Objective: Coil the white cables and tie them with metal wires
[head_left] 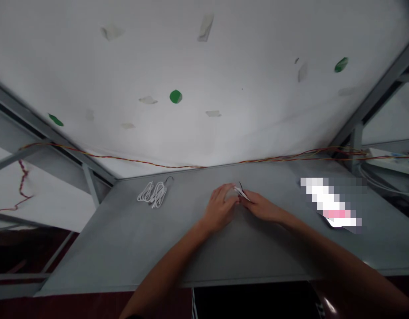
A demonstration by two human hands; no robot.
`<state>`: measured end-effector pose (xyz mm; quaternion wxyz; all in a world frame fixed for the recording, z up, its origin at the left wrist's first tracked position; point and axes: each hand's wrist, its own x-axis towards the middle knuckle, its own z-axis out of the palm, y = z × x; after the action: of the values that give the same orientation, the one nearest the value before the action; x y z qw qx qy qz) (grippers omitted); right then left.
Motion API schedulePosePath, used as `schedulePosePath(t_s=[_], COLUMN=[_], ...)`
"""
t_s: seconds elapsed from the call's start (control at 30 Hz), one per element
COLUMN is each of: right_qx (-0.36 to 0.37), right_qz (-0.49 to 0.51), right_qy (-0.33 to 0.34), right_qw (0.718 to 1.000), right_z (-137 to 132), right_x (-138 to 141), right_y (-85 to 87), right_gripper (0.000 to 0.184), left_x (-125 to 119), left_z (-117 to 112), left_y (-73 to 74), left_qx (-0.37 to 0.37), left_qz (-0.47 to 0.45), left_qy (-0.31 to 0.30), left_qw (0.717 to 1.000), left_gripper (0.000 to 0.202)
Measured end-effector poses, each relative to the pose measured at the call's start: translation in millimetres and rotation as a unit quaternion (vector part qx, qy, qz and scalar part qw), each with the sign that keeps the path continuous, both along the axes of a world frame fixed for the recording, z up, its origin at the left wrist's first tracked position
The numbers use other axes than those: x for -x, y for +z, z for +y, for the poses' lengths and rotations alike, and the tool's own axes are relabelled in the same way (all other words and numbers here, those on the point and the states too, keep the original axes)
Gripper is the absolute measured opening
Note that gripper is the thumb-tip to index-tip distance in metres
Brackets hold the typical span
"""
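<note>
Pinching what seems a white wire (241,192), left hand (219,208) meets right hand (260,207).

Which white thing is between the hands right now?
The small white strip, with a dark wire at its tip, between the left hand and right hand. The coiled white cable lies far left, the blurred white object far right.

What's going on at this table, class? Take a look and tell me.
A person has both bare hands together over a grey table. The left hand and right hand meet at a small white piece with a thin dark wire sticking up from it. To the left on the table lies a bundled white cable. To the right lies an object hidden by blur. Twisted red-and-yellow wires run along the table's far edge.
</note>
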<state>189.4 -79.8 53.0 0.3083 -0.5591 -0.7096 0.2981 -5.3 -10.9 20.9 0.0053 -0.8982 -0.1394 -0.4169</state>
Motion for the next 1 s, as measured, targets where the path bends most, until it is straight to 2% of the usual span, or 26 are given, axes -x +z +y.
schedulePosePath(t_s=[0.07,0.13,0.2,0.27,0.33,0.43,0.57,0.67,0.77,0.83,0.93,1.0], right_qx=[0.017,0.051,0.120,0.201,0.242,0.222,0.159,0.086,0.035,0.063,0.144,0.158], right_qz=[0.006,0.025,0.069,0.139,0.209,0.245,0.177,0.121,0.108,0.126,0.165,0.176], right_qy=[0.016,0.020,0.008,-0.005,-0.002,0.010,-0.002,0.001,0.002,0.002,0.001,-0.006], right_qw=[1.000,0.998,0.990,0.970,0.947,0.944,0.971,0.989,0.994,0.990,0.976,0.972], right_z=[-1.9,-4.3,-6.9,-9.4,-11.5,-12.5,-7.9,-3.0,-1.2,-2.1,-4.2,-4.7], right_x=[-0.3,-1.1,-2.0,-2.9,-3.4,-3.0,-0.8,2.0,4.8,5.4,4.6,4.0], right_y=[2.8,7.6,13.4,18.8,22.5,24.7,22.4,18.3,13.8,11.7,11.1,11.8], right_gripper=[0.042,0.037,0.034,0.036,0.042,0.049,0.051,0.050,0.048,0.049,0.053,0.053], left_x=[-3.0,-3.8,-2.8,-1.0,0.6,1.4,0.0,0.0,1.6,2.8,3.5,3.5], left_z=[1.0,1.6,1.7,1.8,2.2,3.6,4.2,3.0,1.6,1.1,0.6,0.3], left_y=[-2.4,-3.2,-2.5,-1.0,0.5,0.9,-2.3,-5.0,-6.3,-6.4,-5.5,-3.9], left_qx=[0.083,0.134,0.159,0.167,0.169,0.158,0.114,0.076,0.051,0.045,0.022,-0.004], left_qz=[-0.015,-0.019,-0.031,-0.042,-0.050,-0.070,-0.066,-0.025,0.022,0.025,0.013,0.003], left_qy=[-0.054,-0.102,-0.115,-0.113,-0.110,-0.110,-0.070,-0.038,-0.031,-0.027,-0.023,-0.019], left_qw=[0.995,0.986,0.980,0.979,0.978,0.979,0.989,0.996,0.998,0.998,0.999,1.000], left_gripper=[0.017,0.018,0.017,0.016,0.016,0.017,0.020,0.022,0.029,0.029,0.029,0.028])
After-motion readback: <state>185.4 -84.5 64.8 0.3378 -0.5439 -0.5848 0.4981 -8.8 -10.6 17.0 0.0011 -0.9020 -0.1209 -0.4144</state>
